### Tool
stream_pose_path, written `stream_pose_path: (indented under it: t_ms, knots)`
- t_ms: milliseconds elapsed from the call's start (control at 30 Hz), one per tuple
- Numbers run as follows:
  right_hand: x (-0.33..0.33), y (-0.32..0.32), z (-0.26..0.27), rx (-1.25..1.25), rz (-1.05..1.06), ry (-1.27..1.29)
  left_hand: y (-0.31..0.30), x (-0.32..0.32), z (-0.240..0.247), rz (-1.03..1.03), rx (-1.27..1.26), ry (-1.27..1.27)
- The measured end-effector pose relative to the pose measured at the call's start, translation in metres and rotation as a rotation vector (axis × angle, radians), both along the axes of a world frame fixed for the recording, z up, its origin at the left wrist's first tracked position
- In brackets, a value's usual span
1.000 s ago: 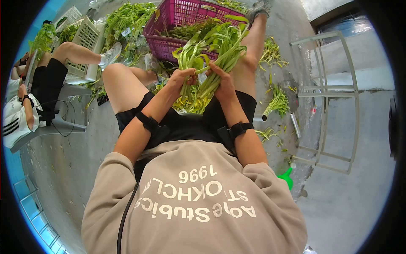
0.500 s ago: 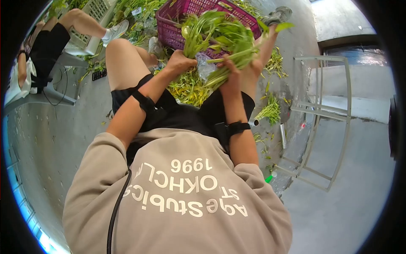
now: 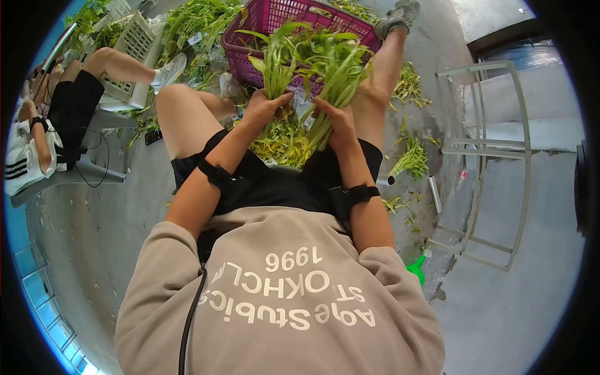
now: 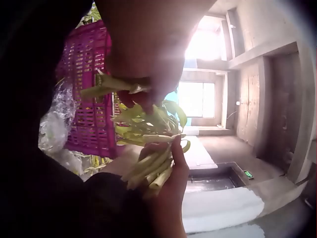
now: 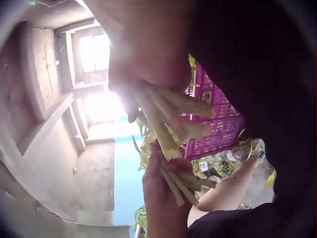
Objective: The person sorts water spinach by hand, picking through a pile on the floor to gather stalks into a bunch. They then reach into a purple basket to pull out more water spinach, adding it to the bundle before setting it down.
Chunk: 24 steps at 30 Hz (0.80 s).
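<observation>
In the head view my left hand [image 3: 265, 107] grips a smaller bunch of leafy greens [image 3: 278, 67] by its stalks, leaves pointing away from me. Beside it, my right hand [image 3: 337, 122] holds a fuller bunch of leafy greens [image 3: 340, 72], the stalk ends sticking out below the fingers. A narrow gap separates the two hands. Pale cut stalks [image 4: 156, 171] jut from the right hand in the left wrist view. The right wrist view shows thick stalks [image 5: 158, 116] close up under the right hand, with the left hand [image 5: 161, 196] below them.
A magenta crate [image 3: 240, 59] with greens inside stands just beyond my hands. Yellowed leaves [image 3: 281, 144] lie heaped between my legs. More greens [image 3: 200, 25] pile up at the left near another seated person [image 3: 78, 109]. A metal frame [image 3: 525, 162] stands at right.
My hands drew apart from close together, the right bunch swinging tilted to the right. Now both bunches point away from me again, side by side.
</observation>
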State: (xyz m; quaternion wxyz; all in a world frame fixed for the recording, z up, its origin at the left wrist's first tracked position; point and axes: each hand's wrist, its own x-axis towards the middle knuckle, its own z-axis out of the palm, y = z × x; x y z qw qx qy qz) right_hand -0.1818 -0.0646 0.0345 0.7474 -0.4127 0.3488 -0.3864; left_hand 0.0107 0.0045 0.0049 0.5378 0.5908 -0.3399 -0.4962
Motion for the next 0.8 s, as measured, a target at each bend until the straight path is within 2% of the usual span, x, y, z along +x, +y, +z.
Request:
stream_pose_path:
  t_ms: [33, 133, 200, 233, 300, 367, 433, 500, 567, 600, 667, 733, 800]
  knots:
    - [0.002, 0.003, 0.002, -0.005, -0.004, -0.002, -0.002, -0.001, -0.004, -0.004, -0.005, -0.002]
    - [0.009, 0.011, 0.001, 0.048, 0.181, 0.087, -0.003, -0.004, -0.007, -0.01, -0.055, 0.13]
    - [0.016, 0.016, -0.002, 0.028, 0.204, 0.09, 0.0, -0.008, -0.004, 0.006, 0.012, 0.306]
    - [0.018, 0.018, -0.002, 0.01, 0.228, 0.092, 0.001, -0.01, -0.001, 0.008, 0.01, 0.307]
    - [0.017, 0.016, -0.007, -0.027, 0.259, 0.108, 0.003, -0.013, 0.006, -0.128, -0.061, 0.255]
    - [0.016, 0.01, -0.023, -0.214, 0.371, 0.162, 0.002, -0.018, 0.005, -0.111, -0.056, 0.195]
    - [0.018, 0.013, -0.021, -0.253, 0.37, 0.189, 0.003, -0.019, 0.005, -0.096, -0.049, 0.134]
    - [0.017, 0.015, -0.02, -0.291, 0.368, 0.215, 0.004, -0.017, 0.006, -0.048, -0.026, 0.291]
    - [0.015, 0.014, -0.018, -0.079, 0.268, 0.156, 0.003, -0.019, 0.007, 0.018, -0.019, 0.336]
    - [0.014, 0.014, -0.014, -0.08, 0.268, 0.156, 0.003, -0.02, 0.007, 0.085, -0.01, 0.38]
    - [0.011, 0.014, -0.005, 0.049, 0.146, 0.166, 0.002, -0.012, 0.008, 0.073, -0.011, 0.319]
    - [0.006, 0.007, -0.008, 0.064, 0.143, 0.172, 0.001, -0.011, 0.007, 0.058, -0.013, 0.257]
    - [0.004, 0.003, -0.011, 0.078, 0.139, 0.179, 0.002, -0.014, 0.006, -0.015, -0.068, 0.396]
